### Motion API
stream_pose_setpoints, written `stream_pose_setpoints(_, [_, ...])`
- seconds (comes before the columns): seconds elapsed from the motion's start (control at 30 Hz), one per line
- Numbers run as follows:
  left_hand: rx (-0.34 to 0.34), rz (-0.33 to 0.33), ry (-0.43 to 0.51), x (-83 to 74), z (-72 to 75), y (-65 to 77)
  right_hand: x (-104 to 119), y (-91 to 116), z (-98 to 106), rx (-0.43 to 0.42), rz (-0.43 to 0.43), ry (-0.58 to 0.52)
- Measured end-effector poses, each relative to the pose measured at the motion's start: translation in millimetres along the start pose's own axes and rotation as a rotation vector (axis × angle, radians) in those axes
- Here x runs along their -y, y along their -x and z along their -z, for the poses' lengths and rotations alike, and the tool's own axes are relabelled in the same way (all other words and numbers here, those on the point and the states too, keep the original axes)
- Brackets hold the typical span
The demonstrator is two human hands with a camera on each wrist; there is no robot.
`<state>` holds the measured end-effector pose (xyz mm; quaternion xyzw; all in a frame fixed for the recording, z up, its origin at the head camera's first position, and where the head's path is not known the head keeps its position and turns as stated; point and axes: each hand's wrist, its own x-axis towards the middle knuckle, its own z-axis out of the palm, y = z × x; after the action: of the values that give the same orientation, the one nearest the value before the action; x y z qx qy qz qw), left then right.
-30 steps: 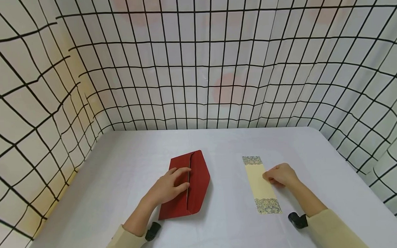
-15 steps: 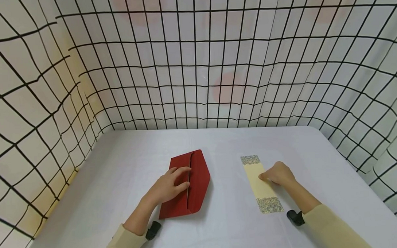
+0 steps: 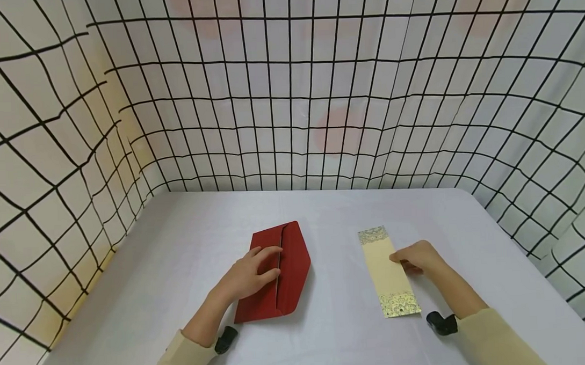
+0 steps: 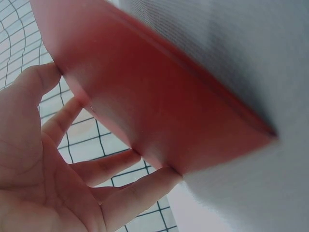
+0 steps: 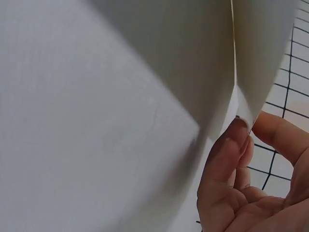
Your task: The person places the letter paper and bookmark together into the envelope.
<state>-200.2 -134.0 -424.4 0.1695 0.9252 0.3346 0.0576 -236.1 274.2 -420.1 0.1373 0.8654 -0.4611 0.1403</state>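
Observation:
A red envelope (image 3: 293,274) lies left of the middle of the white table, its pointed flap to the right. My left hand (image 3: 249,275) rests on it with spread, relaxed fingers; in the left wrist view, fingertips (image 4: 171,175) touch the red paper near its edge. Farther right is a long cream card (image 3: 384,265) with a lacy gold band at each end. My right hand (image 3: 418,257) pinches its right long edge between thumb and fingers. Seen from the right wrist, the card (image 5: 260,48) stands off the tabletop there, casting a shadow.
The white tabletop (image 3: 327,331) carries both paper things, with a wide gap between them. A black wire grid (image 3: 289,96) over white sheeting stands at the back and both sides. Each wrist wears a small black camera, one of them (image 3: 441,323) at the right sleeve.
My right fingers slid a little left on the card, then came back right gripping its edge. The card has tilted, and its bands now shine gold. My left hand and the envelope stay put.

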Motion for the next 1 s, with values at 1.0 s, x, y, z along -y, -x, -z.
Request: stream_pose_setpoints(1.0, [-0.002,-0.004,0.001,0.1,-0.6,-0.6,12,18,0,0.151,0.084,-0.259])
